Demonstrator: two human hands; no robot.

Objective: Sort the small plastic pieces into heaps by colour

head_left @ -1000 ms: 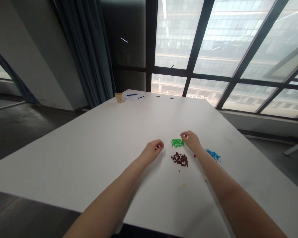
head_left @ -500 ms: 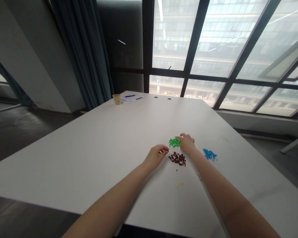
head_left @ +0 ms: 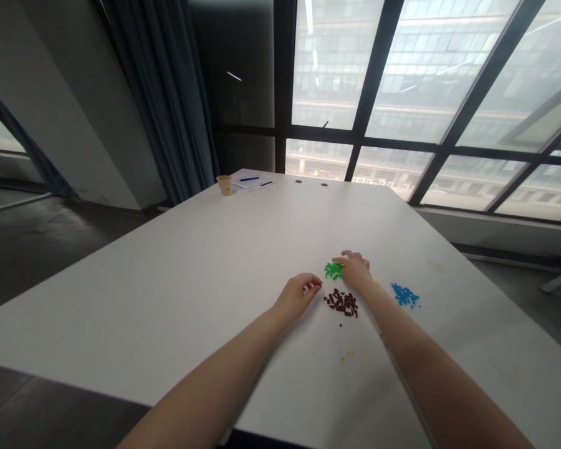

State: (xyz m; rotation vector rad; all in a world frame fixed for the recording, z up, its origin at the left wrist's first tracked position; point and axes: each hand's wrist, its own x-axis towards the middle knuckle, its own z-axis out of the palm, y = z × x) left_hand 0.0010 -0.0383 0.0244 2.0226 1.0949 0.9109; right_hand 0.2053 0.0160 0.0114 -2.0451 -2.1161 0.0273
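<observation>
My left hand (head_left: 299,294) is just left of a pile of dark brown pieces (head_left: 342,303), thumb and fingertips pinched together. A tiny dark brown piece shows at those fingertips. Beyond the brown pile lies a heap of small green pieces (head_left: 333,270). My right hand (head_left: 356,270) covers the right side of the green heap, its fingers stretched out and apart, the index finger over the pieces. Whether it touches any is hard to make out. To the right of my right forearm sits a pile of blue pieces (head_left: 404,295).
Nearer me lie a single dark bit (head_left: 341,325) and a few yellow bits (head_left: 347,355) on the white table (head_left: 206,268). A paper cup (head_left: 225,185), sheets of paper (head_left: 241,184) and a blue pen (head_left: 249,179) are at the far left. Windows stand behind the table.
The whole view has shifted slightly, so the table things appear a little further right. Both hands keep almost the same places beside the piles.
</observation>
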